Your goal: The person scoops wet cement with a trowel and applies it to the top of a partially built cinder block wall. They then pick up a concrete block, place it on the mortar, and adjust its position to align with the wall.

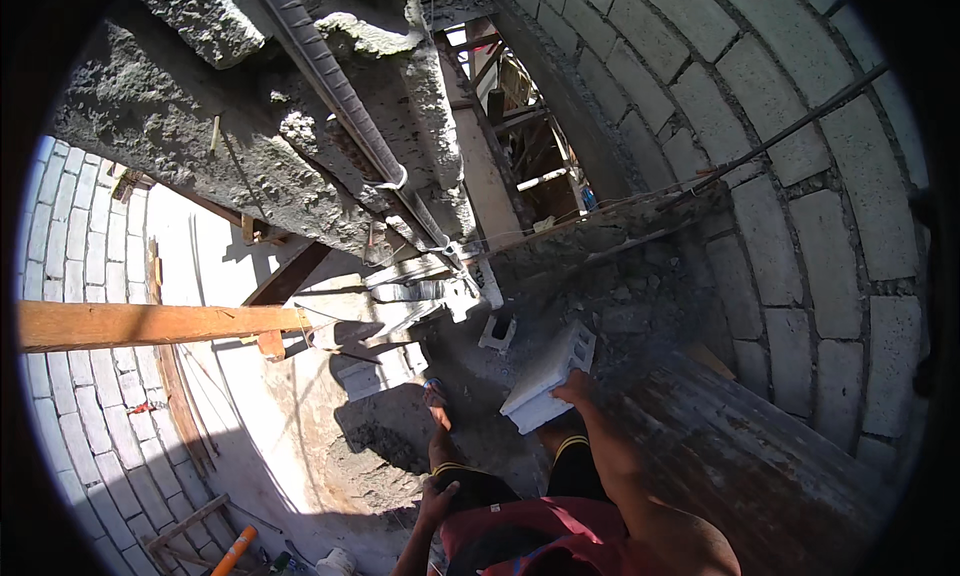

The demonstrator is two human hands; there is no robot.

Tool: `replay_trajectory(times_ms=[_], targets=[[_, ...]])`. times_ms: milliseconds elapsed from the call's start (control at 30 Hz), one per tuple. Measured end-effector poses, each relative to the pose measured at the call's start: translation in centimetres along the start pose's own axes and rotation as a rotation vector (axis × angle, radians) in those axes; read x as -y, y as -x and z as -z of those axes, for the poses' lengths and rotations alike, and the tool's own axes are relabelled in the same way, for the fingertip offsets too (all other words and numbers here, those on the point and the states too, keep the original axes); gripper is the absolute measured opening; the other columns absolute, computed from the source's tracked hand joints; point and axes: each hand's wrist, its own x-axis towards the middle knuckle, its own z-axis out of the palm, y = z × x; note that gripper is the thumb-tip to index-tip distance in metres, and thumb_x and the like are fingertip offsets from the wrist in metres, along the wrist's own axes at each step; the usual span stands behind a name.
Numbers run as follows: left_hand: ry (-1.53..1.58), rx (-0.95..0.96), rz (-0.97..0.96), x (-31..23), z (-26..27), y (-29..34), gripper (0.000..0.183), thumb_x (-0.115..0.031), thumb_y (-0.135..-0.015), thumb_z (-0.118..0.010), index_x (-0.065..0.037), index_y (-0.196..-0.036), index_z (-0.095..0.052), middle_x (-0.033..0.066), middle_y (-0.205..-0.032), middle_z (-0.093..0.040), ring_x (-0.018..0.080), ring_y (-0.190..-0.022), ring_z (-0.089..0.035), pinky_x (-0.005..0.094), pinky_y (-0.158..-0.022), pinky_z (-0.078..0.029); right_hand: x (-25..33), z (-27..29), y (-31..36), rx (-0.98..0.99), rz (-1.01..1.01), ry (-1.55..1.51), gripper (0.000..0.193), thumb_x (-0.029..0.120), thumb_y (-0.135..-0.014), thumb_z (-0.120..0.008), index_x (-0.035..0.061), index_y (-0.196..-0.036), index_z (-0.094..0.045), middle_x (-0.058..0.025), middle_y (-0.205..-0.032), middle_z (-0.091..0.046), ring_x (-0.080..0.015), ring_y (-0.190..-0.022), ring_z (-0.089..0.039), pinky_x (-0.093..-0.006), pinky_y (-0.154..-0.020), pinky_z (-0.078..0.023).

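Observation:
A grey hollow concrete block (540, 381) hangs tilted beside my right knee. My right hand (574, 388) grips it by its near edge, and the hollow cells show at its far end. My left hand (438, 498) rests on my left thigh, at the dark shorts, with no object seen in it. A piece of broken hollow block (497, 332) lies on the ground just beyond the held block. More blocks (385, 372) lie to the left of my foot. Wet-looking grey mortar (375, 451) is heaped left of my leg.
A concrete beam with a ribbed steel bar (335, 106) slants overhead. An orange-brown timber (160, 325) crosses at left. Block walls (780, 236) rise right and left. Beyond a low concrete ledge (600, 238) is an opening. Dark boards (740, 446) lie at right; an orange pipe (235, 551) lies lower left.

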Motion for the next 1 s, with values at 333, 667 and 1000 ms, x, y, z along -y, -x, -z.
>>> replay_trajectory(times_ms=[333,667,1000], targets=[[-1.04,-0.375,0.12,3.1,-5.9,-4.8,0.105,-0.051,-0.071,-0.078,-0.001,-0.146,-0.024,0.0299,-0.144,-0.034,0.0458,-0.132,-0.035,0.0542,-0.106,-0.035,3.4,-14.0,-7.1,-0.383,0.199,0.137,0.055,0.029,-0.06,-0.083,0.001,-0.104,-0.065,-0.0175,-0.106,-0.063,-0.035,-0.11,-0.055,-0.0531,-0.099,-0.038],[-1.07,-0.32,0.105,2.5,-6.5,-6.7,0.102,-0.041,-0.072,-0.078,-0.008,-0.15,-0.021,0.034,-0.146,-0.029,0.0507,-0.132,-0.034,0.0562,-0.106,-0.035,2.2,-22.8,-3.4,-0.114,0.339,-0.023,0.037,0.017,-0.061,-0.078,0.0019,-0.094,-0.069,-0.0176,-0.102,-0.061,-0.0337,-0.108,-0.054,-0.0565,-0.095,-0.036],[-1.312,-0.267,0.177,2.2,-7.6,-7.6,0.096,-0.037,-0.075,-0.077,-0.014,-0.151,-0.023,0.0352,-0.147,-0.027,0.0526,-0.132,-0.033,0.0584,-0.105,-0.036,-0.1,-33.2,-6.6,-0.262,0.381,-0.048,0.027,0.013,-0.062,-0.075,0.0052,-0.085,-0.065,-0.0127,-0.093,-0.061,-0.0299,-0.098,-0.056,-0.0526,-0.086,-0.039]])
